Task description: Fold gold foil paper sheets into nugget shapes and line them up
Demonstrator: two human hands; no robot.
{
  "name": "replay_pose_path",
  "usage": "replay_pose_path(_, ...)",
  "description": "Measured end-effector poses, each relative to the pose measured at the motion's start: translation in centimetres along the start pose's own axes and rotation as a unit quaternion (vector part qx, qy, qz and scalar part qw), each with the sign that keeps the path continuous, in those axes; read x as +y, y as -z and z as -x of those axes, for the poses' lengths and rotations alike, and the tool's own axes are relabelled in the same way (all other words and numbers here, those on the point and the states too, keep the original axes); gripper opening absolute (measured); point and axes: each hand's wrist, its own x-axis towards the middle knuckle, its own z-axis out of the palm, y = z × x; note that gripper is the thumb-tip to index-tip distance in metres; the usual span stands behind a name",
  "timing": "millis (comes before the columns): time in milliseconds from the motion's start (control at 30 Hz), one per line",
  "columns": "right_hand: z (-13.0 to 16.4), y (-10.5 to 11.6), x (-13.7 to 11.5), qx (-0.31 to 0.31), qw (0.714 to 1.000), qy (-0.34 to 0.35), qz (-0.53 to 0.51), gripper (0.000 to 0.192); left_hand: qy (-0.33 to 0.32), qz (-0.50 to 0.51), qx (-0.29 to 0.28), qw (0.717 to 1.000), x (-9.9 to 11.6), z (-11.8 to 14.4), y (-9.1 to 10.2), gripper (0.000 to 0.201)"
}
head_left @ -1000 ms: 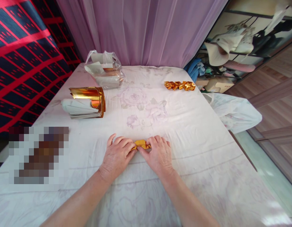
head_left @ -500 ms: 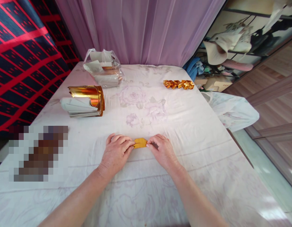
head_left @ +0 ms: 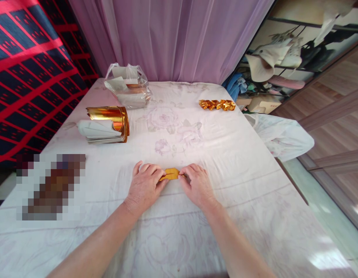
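Both hands rest knuckles-up on the floral bedsheet (head_left: pixel 225 154), meeting over a small folded piece of gold foil paper (head_left: pixel 171 173) that lies flat on the sheet. The left hand (head_left: pixel 145 185) has its fingers curled down, the fingertips (head_left: pixel 161 178) pressing and pinching the paper's left end. The right hand (head_left: pixel 198 184) mirrors it: fingers bent, tips gripping the paper's right end, thumb tucked out of sight. Only the middle of the gold piece shows between the two hands; its ends are covered by the fingers.

Taking the gold foil paper as the landmark: well beyond it and to the left sits a stack of foil sheets (head_left: pixel 105 129), white side up, with the top gold sheet curling upward. Further beyond that stack stands a clear plastic bag (head_left: pixel 127 85) holding more sheets. Well beyond the paper and to the right lies a row of finished folded gold pieces (head_left: pixel 217 104), touching one another in a line near the sheet's far right edge. A purple curtain (head_left: pixel 179 38) hangs behind everything.
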Motion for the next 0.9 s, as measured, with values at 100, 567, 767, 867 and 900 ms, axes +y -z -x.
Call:
replay_pose_path(100,-0.1,-0.2,-1.1,0.022,0.998,-0.03,0.055,0.012,0.002,-0.009,0.004,1.0,0.2,-0.1,-0.1,0.006)
replay_pose_path(567,-0.4,0.0,0.4,-0.018,0.998,-0.036,-0.04,0.009,0.019,0.049,-0.013,0.999,-0.5,-0.3,0.0,0.008)
replay_pose_path(767,0.0,-0.3,1.0,0.0,0.999,-0.001,-0.054,0.015,0.021,0.044,-0.005,0.999,-1.1,0.0,-0.3,0.019)
replay_pose_path(867,0.1,-0.5,1.2,0.015,0.998,0.01,-0.053,0.013,0.017,0.038,0.002,0.999,-1.2,0.1,-0.4,0.02)
replay_pose_path(900,0.1,-0.5,1.2,0.02,0.998,0.011,-0.053,0.013,0.015,0.037,0.003,0.999,-1.2,0.1,-0.5,0.02)
